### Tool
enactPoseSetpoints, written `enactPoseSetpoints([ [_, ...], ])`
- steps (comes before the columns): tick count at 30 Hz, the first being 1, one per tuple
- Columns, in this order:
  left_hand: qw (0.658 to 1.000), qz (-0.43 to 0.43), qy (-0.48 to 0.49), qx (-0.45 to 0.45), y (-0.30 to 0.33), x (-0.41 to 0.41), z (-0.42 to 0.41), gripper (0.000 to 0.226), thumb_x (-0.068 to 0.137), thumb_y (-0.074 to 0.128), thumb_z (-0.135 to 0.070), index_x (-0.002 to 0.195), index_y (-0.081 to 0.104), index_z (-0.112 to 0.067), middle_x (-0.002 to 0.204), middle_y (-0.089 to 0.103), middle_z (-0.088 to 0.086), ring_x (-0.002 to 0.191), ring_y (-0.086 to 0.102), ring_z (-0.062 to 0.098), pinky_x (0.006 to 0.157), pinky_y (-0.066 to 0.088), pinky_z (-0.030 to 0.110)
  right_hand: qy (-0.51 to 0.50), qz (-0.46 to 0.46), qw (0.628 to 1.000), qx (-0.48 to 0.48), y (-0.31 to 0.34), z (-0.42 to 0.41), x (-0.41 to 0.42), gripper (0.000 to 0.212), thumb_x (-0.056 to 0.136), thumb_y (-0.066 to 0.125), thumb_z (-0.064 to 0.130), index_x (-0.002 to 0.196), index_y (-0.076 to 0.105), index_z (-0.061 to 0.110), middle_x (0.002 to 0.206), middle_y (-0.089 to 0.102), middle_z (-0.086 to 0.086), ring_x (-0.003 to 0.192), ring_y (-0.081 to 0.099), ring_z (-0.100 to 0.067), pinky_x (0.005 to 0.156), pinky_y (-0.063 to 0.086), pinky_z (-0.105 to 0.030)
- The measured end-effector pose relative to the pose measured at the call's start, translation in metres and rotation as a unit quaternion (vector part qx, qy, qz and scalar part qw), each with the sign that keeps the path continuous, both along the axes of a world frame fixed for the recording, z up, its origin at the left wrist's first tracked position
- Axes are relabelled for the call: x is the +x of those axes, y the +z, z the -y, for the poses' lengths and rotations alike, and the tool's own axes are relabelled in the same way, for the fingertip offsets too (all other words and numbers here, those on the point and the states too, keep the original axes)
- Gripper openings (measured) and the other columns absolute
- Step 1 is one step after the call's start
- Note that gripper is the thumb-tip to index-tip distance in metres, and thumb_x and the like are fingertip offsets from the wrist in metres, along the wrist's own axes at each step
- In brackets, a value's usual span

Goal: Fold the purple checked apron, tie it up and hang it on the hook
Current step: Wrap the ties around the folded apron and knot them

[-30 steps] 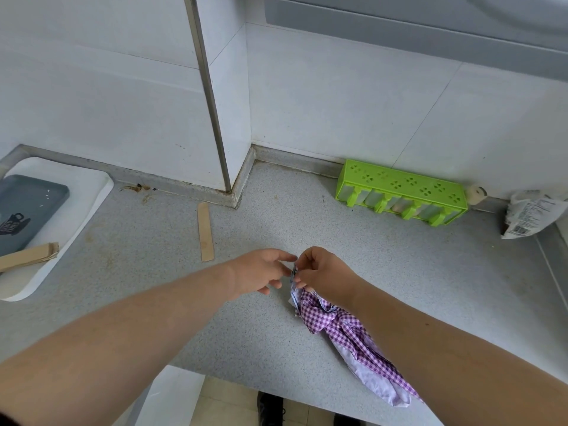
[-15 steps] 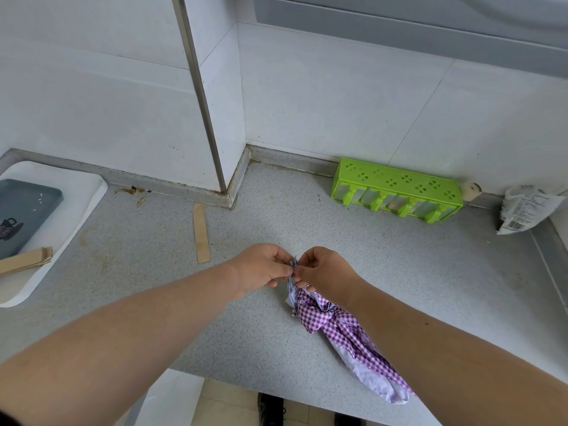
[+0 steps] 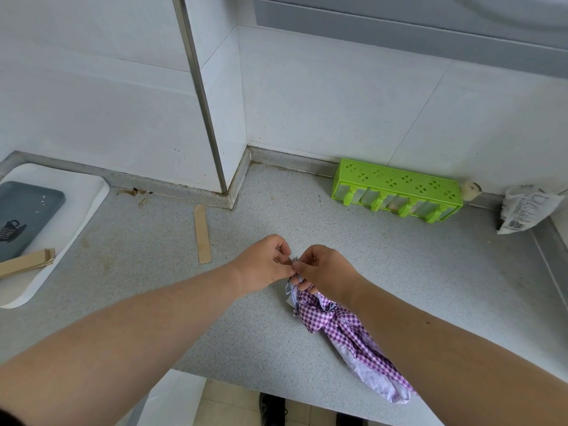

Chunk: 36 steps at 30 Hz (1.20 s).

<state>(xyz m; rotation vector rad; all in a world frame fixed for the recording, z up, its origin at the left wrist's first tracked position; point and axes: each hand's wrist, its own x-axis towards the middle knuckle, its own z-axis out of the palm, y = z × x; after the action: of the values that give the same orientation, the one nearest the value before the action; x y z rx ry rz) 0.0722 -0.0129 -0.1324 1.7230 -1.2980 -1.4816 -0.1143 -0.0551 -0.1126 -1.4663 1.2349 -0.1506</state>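
So, where things stand right now:
apron: my purple checked apron (image 3: 344, 330) is rolled into a long bundle on the speckled counter (image 3: 430, 287), one end near the front edge, the other up under my hands.
left hand (image 3: 264, 265): fingers curled in, pinching the thin tie (image 3: 293, 298) right at the top of the bundle.
right hand (image 3: 322, 269): also curled, pinching the same tie and gripping the bundle's top end. Both hands are touching at the fingertips.
step: I'd say I'm mid-knot, folding done, hanging not yet.
hook: can't see 1 anywhere in view.
risk 1: the tie is skinny and slippery-looking, so if either pinch loosens the knot could slip out.
risk 2: the loose end near the counter's front edge could unroll or drag off if I lift before it's cinched.
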Motion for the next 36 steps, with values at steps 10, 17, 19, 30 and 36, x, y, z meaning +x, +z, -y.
enactPoseSetpoints([
  [10,1.000,-0.010,0.002,-0.005,-0.002,-0.003,0.000,0.023,0.095,0.074,-0.005,0.105,0.058,-0.018,0.094,0.074,0.005,0.081,0.065,0.015,0.086,0.056,0.039,-0.011,0.024,0.999,0.022,-0.005,-0.001,0.001,0.012,0.109,0.051,0.022,0.104,0.052,0.011,0.085,0.080,-0.007,0.080,0.078,-0.027,0.073,0.060,-0.039],
  [17,1.000,0.028,-0.005,-0.007,0.001,-0.004,0.002,0.020,0.095,0.071,-0.004,0.100,0.058,-0.017,0.089,0.070,0.004,0.078,0.063,0.015,0.076,0.053,0.034,-0.045,0.037,0.997,0.044,-0.004,-0.002,0.002,0.013,0.110,0.048,0.020,0.110,0.052,0.008,0.086,0.080,-0.010,0.077,0.077,-0.027,0.068,0.059,-0.034],
  [19,0.999,0.039,-0.008,-0.006,0.002,-0.004,0.002,0.019,0.095,0.072,-0.004,0.098,0.058,-0.017,0.089,0.069,0.006,0.077,0.062,0.016,0.073,0.052,0.033,-0.014,0.005,1.000,0.018,-0.006,-0.002,0.001,0.011,0.109,0.050,0.024,0.108,0.054,0.014,0.091,0.080,-0.004,0.078,0.077,-0.020,0.066,0.054,-0.030],
  [30,0.996,0.088,-0.006,-0.009,0.014,-0.006,0.007,0.014,0.097,0.071,-0.013,0.095,0.062,-0.024,0.088,0.064,-0.001,0.075,0.059,0.014,0.067,0.049,0.029,0.103,-0.124,0.974,-0.159,-0.004,-0.004,-0.016,0.031,0.088,0.076,0.031,0.105,0.051,0.027,0.108,0.051,0.009,0.069,0.055,-0.011,0.059,0.043,-0.024],
  [36,0.993,0.109,-0.032,-0.034,0.035,-0.014,0.014,0.019,0.097,0.069,-0.009,0.089,0.059,-0.024,0.083,0.057,-0.003,0.071,0.052,0.012,0.065,0.045,0.027,0.091,-0.163,0.969,-0.165,0.010,0.002,-0.021,0.029,0.092,0.066,0.044,0.078,0.049,0.024,0.073,0.056,0.006,0.061,0.049,-0.014,0.059,0.042,-0.031],
])
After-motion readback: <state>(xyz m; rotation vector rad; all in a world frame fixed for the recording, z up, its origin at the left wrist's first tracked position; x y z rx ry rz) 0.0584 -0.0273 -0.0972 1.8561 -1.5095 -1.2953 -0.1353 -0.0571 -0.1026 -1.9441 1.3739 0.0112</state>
